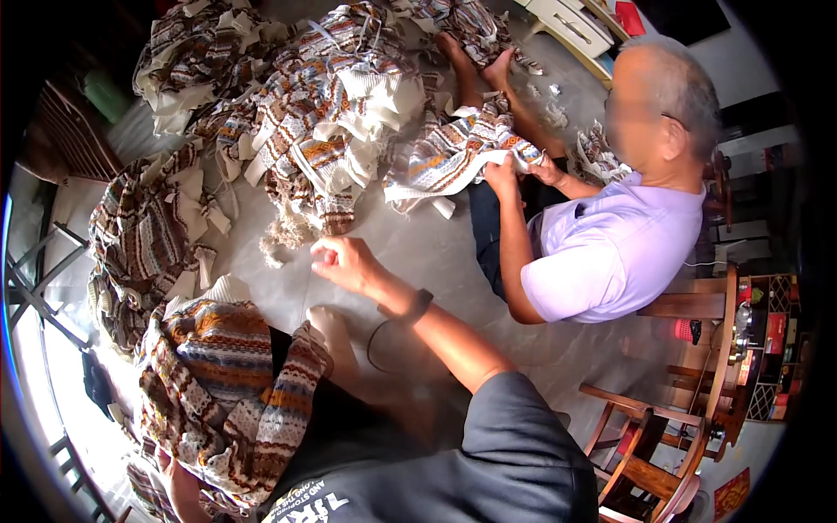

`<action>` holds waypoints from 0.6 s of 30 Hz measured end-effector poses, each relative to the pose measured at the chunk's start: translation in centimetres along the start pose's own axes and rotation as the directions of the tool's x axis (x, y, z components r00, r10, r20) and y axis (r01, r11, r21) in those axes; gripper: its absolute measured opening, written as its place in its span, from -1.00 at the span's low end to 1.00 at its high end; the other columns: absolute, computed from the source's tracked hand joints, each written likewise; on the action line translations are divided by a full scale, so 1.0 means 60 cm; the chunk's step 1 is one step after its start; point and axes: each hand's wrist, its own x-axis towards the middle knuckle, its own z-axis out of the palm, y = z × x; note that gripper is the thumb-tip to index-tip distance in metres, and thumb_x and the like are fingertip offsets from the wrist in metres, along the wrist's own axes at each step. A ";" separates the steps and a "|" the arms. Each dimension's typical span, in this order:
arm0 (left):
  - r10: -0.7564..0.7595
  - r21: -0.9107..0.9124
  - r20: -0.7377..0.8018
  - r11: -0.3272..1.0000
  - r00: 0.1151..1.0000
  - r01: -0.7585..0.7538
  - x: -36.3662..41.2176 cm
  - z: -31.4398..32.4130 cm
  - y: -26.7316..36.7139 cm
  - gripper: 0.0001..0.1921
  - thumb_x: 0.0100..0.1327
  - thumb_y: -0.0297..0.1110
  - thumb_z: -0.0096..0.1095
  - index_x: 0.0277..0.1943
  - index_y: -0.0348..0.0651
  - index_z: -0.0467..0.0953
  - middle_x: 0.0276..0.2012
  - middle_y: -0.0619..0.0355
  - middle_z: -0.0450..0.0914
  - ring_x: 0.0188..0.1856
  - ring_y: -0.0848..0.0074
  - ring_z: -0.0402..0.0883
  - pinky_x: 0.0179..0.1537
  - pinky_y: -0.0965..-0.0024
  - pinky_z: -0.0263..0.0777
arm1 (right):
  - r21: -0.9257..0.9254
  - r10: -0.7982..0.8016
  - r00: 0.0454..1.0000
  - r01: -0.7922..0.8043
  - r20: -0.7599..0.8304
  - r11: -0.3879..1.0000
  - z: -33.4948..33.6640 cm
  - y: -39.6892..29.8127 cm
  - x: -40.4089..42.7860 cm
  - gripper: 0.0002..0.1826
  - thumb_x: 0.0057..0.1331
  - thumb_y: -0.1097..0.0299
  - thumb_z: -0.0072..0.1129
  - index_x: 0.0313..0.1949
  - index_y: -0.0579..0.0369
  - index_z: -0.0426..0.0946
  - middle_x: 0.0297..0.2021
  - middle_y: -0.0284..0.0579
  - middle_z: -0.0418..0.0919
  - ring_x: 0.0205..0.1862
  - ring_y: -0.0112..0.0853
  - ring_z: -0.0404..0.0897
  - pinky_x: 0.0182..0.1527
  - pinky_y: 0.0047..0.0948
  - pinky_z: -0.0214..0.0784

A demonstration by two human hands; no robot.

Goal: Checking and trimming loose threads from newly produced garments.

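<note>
A patterned knitted sweater (216, 353) in brown, orange, grey and cream lies across my lap, with one sleeve (288, 399) over my leg. At its lower edge my left hand (173, 480) grips the knit, its fingertips partly hidden by the fabric. My right hand (345, 263) reaches out over the floor, fingers loosely curled and apart, and nothing shows between them. Just beyond the fingers lies a tuft of loose beige yarn scraps (288, 234), beside a large heap of similar knitted garments (346, 111).
A seated co-worker (608, 242) on the right holds a knitted piece (451, 163) in both hands. More knit piles (203, 59) lie at the upper left and along the left side (147, 242). A wooden chair (647, 457) stands lower right, a metal rack (46, 281) at left.
</note>
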 end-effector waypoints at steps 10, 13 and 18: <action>0.003 -0.129 0.229 0.991 0.973 0.027 0.048 -0.033 -0.019 -0.49 0.20 -0.38 0.14 0.20 -0.19 0.20 0.11 0.04 0.37 0.09 0.29 0.41 0.11 0.19 0.31 | 0.018 0.169 0.976 -0.169 -0.140 0.986 -0.035 0.046 -0.092 -0.73 0.10 0.35 0.24 -0.19 0.12 0.50 -0.59 -0.31 0.51 -0.59 -0.60 0.48 -0.51 -0.57 0.33; -0.011 -0.162 0.226 0.986 0.974 0.049 0.050 -0.020 -0.014 -0.54 0.23 -0.39 0.13 0.17 -0.21 0.23 0.06 0.05 0.42 0.06 0.33 0.45 0.08 0.24 0.34 | -0.003 0.206 0.962 -0.210 -0.177 0.978 -0.061 0.049 -0.117 -0.74 0.12 0.35 0.23 -0.19 0.13 0.51 -0.56 -0.28 0.54 -0.59 -0.59 0.50 -0.51 -0.57 0.34; 0.041 -0.171 0.212 0.985 0.976 -0.005 0.049 -0.018 -0.014 -0.55 0.23 -0.38 0.16 0.15 -0.22 0.25 0.02 0.06 0.45 0.02 0.38 0.47 0.06 0.29 0.35 | 0.150 0.393 0.897 -0.368 -0.202 0.918 -0.095 0.057 -0.130 -0.73 0.12 0.33 0.22 -0.17 0.09 0.51 -0.53 -0.27 0.54 -0.58 -0.59 0.50 -0.53 -0.58 0.34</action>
